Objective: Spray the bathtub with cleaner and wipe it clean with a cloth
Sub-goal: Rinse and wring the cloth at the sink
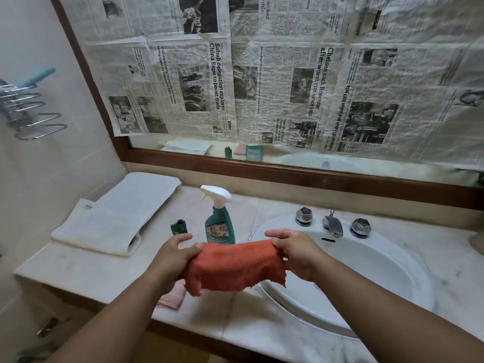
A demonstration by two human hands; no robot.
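The orange cloth is pinched by left hand and right hand, stretched flat for folding; spray bottle is parked behind on the worktop.

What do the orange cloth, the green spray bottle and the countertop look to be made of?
Orange cloth: likely microfibre, a nubby matte weave with frayed edges. Green spray bottle: glossy plastic, white plastic trigger. Countertop: pale veined stone, probably marble, smooth with a dull sheen.
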